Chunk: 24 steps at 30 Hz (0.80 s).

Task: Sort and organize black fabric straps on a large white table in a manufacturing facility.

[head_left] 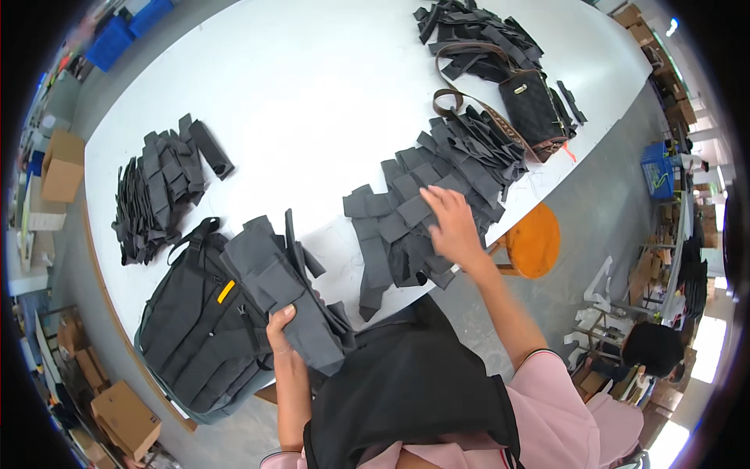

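Nearest us, to the right of the backpack [195, 328], is the dark front garment [406, 383] worn over a pink shirt [558, 395]. Just beside the backpack's right edge, we see the left hand [281, 334] closed on a thick bundle of dark fabric pieces [273, 281], thumb on top. The backpack itself lies on the white table [312, 117], a yellow tab [226, 292] on its face.

Farther to the backpack's right, the right hand [455, 227] is loosely open over a spread heap of similar pieces [406, 187]; we see nothing gripped in it, and cannot tell whether its fingertips touch the heap. An orange stool [535, 241] stands on the floor beyond that heap, well apart from the backpack.

Just past the backpack's top, we find another stack of dark pieces [164, 172]. Far off to its upper right lie a shoulder bag [533, 109] with a brown strap and, farthest on the table, one more dark pile [480, 39].
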Available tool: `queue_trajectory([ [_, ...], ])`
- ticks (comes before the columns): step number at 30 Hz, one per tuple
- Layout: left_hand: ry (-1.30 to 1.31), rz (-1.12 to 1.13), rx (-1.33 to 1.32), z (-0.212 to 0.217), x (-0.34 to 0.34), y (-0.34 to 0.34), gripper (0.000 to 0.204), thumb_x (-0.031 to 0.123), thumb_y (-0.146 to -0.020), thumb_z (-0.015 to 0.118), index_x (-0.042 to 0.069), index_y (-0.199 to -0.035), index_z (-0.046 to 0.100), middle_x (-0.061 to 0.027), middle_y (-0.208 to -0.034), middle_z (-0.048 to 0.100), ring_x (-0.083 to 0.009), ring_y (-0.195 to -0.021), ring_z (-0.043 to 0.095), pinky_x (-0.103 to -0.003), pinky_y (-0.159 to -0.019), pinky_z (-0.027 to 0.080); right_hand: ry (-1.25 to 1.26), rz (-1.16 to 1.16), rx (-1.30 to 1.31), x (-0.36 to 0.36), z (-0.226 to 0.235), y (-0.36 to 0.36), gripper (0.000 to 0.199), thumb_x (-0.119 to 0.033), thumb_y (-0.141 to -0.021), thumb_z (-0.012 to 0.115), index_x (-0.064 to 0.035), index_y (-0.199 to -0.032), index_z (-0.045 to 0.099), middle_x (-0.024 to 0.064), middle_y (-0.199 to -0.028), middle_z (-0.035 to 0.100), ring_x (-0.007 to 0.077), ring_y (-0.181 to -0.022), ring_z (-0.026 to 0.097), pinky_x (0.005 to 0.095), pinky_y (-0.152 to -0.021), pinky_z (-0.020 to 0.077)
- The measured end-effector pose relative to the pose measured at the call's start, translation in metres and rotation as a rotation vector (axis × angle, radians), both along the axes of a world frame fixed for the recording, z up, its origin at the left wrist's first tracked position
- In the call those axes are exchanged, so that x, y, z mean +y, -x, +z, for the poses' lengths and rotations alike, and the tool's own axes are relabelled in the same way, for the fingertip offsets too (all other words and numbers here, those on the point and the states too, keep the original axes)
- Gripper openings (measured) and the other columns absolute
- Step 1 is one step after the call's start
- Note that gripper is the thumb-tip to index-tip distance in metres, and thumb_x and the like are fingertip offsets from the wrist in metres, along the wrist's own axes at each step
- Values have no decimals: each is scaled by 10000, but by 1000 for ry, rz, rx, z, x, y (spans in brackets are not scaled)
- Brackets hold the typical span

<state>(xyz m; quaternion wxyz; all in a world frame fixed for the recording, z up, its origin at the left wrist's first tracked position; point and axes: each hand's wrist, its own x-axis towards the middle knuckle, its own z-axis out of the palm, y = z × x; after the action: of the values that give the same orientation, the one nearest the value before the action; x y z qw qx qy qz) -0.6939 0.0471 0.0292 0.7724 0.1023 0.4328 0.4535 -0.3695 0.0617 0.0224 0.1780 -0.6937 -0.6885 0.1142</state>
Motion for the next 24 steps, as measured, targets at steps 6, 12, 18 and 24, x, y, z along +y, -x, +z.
queue_trajectory([
  [6, -8, -125, -51, -8, 7, -1, 617, 226, -654, 612, -79, -1162, 442, -164, -1049, 521, -260, -916, 556, -365, -792, 509, 161, 286, -354, 39, -23, -55, 493, 25, -602, 593, -69, -1083, 536, 105, -1123, 494, 324, -1130, 424, 397, -951, 338],
  [12, -44, 63, 2, 21, 1, -2, 612, 188, -646, 630, -69, -1171, 448, -163, -986, 564, -273, -841, 590, -375, -821, 523, 355, -243, 369, 50, 24, -69, 548, -220, -645, 657, -6, -1111, 464, 172, -1113, 485, 364, -974, 551, 418, -829, 446],
  [18, 46, 45, 120, -3, 2, -20, 578, 193, -651, 628, -72, -1141, 475, -192, -952, 592, -299, -832, 616, -398, -772, 536, 598, -271, 19, 17, -25, -12, 769, -405, -599, 773, -10, -1174, 448, 201, -1159, 522, 372, -1045, 546, 420, -866, 455],
  [24, 10, 77, 139, 6, -1, -24, 539, 214, -655, 625, -60, -1099, 489, -177, -955, 573, -284, -838, 599, -389, -777, 521, 621, -241, 733, 28, 9, -48, 800, -306, -583, 788, 41, -1211, 434, 173, -1089, 564, 264, -956, 587, 358, -812, 458],
])
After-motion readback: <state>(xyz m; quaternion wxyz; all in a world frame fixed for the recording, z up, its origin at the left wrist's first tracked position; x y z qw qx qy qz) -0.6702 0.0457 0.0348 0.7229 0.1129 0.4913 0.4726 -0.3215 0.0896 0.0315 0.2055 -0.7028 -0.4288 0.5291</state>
